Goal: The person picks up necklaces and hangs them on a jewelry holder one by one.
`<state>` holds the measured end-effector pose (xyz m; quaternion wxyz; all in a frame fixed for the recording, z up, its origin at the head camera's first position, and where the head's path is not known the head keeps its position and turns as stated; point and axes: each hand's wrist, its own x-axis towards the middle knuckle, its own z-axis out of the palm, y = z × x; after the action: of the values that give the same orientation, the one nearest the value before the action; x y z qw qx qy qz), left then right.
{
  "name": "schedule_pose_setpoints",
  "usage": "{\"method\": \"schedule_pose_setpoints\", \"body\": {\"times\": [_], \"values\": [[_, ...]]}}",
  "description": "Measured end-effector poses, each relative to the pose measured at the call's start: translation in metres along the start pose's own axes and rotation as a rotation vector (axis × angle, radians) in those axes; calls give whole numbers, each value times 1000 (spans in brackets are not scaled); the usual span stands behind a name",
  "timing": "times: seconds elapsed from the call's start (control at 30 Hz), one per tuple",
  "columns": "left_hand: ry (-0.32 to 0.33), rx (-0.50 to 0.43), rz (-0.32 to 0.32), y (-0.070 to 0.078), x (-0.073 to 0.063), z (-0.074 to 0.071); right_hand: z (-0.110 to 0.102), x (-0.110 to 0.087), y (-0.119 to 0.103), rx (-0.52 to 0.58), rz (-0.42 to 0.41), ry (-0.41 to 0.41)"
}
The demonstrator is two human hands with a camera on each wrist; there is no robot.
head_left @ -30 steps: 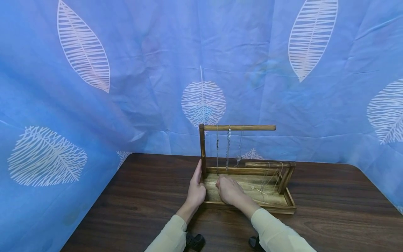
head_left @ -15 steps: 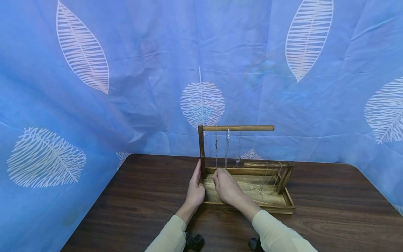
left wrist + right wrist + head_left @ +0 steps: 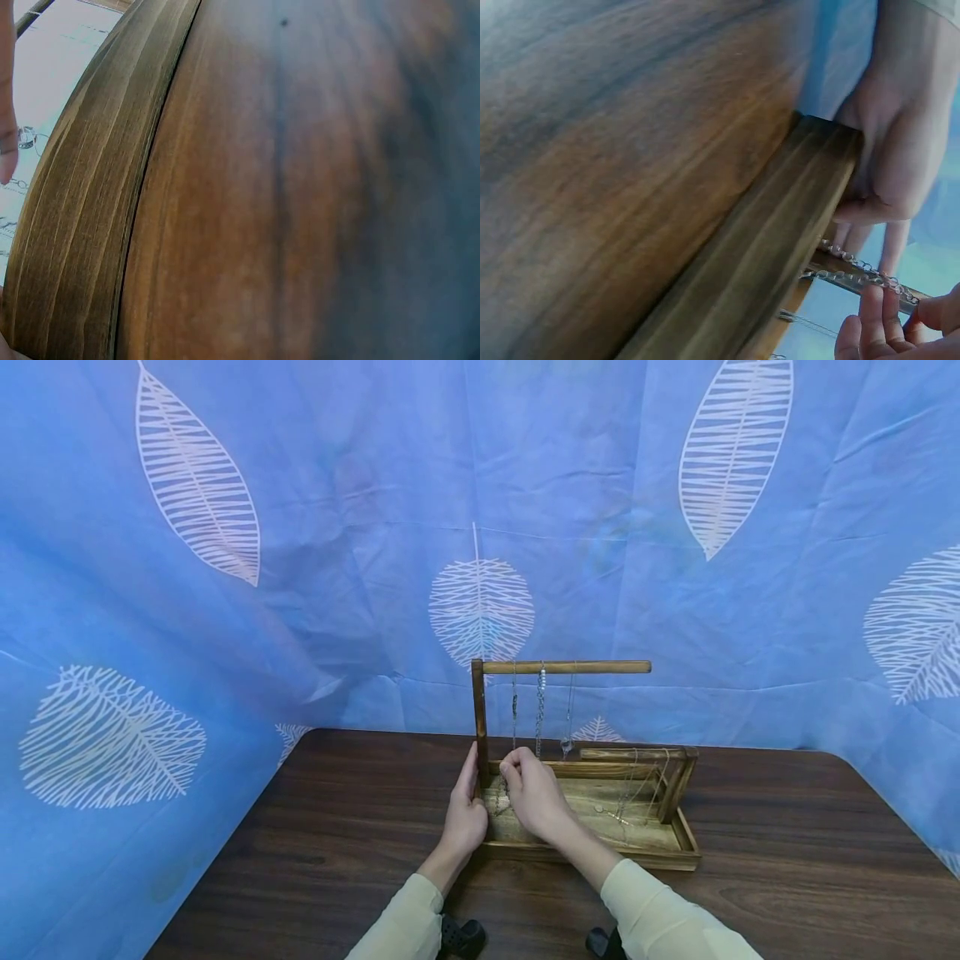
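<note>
A wooden jewelry stand [image 3: 592, 852] with a tray base stands on the table. My left hand [image 3: 465, 814] holds its left end, fingers extended along the tall post [image 3: 481, 714]; in the right wrist view, the thumb bends over the tray rim. Over the tray's left part, my right hand [image 3: 534, 793] pinches a silver chain [image 3: 501, 802], part of which dangles below the fingers. The chain's links [image 3: 870, 277] show beside the right fingertips [image 3: 870, 296] in the right wrist view. A thin necklace [image 3: 514, 706] hangs from the upper bar just above this hand.
A chunkier chain [image 3: 541, 710] and a pendant necklace [image 3: 567, 743] also hang from the upper bar [image 3: 600, 667]. Fine necklaces [image 3: 633, 781] drape from the lower bar [image 3: 630, 753] at right. Behind the brown table [image 3: 360, 810] is a blue leaf-patterned cloth [image 3: 337, 568].
My right hand has risen slightly, and a length of chain now dangles below its fingers. The left hand keeps its place at the stand's end.
</note>
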<state>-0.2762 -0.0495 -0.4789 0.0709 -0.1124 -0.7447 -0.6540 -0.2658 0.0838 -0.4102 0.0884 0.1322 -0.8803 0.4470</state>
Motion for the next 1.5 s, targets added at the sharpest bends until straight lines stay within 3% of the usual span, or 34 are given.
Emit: {"method": "schedule_pose_setpoints", "body": {"times": [0.13,0.23,0.4,0.67,0.77,1.27,1.5], "values": [[7,-6,9,0,0,0,-4,3,-8,98,23,-11],[11,-24,19,9,-3,0,-7,6,-12,194,40,-25],[13,-27,27,3,-1,0,-13,9,-18,320,70,-33],[7,-24,7,-2,1,0,-24,16,-30,641,239,-82],[5,-21,3,-2,2,0,-29,18,-34,705,279,-94],[7,-20,56,1,0,1,-48,26,-51,764,234,-83],[1,-37,13,-1,1,1,-58,31,-60,748,198,-74]]}}
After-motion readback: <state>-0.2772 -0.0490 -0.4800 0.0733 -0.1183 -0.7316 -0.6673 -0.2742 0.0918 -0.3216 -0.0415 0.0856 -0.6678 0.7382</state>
